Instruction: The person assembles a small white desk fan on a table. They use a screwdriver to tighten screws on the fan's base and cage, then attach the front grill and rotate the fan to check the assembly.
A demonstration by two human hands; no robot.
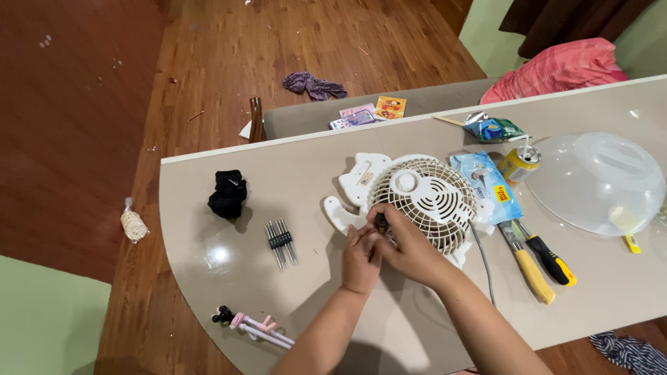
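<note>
A small white desk fan (424, 194) with a round grille lies flat on the beige table (299, 173). My left hand (361, 260) and my right hand (410, 246) meet at the fan's near left edge. Both are closed around a small dark-handled tool (381, 222) pressed against the fan's rim. The fan's grey cord (484, 260) runs toward me along my right forearm.
A black cloth (228, 194), a set of thin metal bits (281, 242) and pink-white pens (253, 328) lie to the left. Right of the fan: a wipes pack (486, 182), a can (520, 163), two yellow-handled tools (538, 264), a clear plastic dome lid (597, 182).
</note>
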